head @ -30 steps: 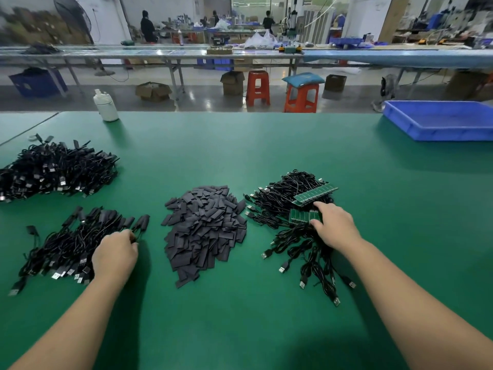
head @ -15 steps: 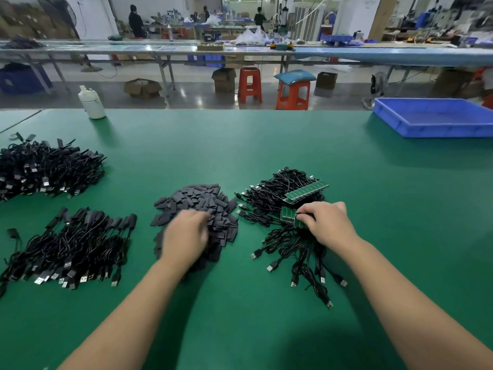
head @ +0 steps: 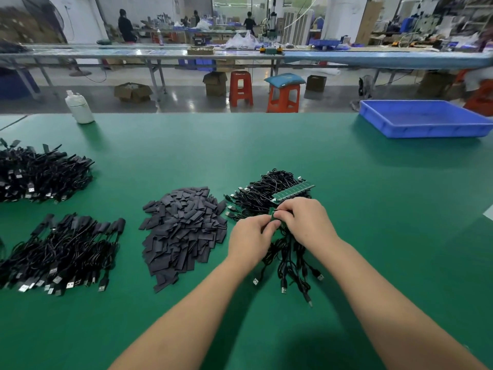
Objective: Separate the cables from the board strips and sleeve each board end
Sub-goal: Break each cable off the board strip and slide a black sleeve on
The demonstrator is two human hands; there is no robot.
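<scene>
A small green board strip (head: pixel 274 213) sits pinched in the grip. Black cables (head: pixel 290 260) trail below it. A longer green strip (head: pixel 293 192) lies just beyond, dark sleeves (head: pixel 184 233) heaped to the left.

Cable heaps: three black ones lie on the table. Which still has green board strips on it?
The cable heap under the hands, right of the dark sleeve pile. A green board strip lies across it; the two left-side heaps show none.

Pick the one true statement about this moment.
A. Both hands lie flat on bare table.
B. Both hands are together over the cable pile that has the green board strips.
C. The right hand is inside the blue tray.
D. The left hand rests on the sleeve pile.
B: the left hand and right hand meet at a small green board piece above the cable pile.
</scene>
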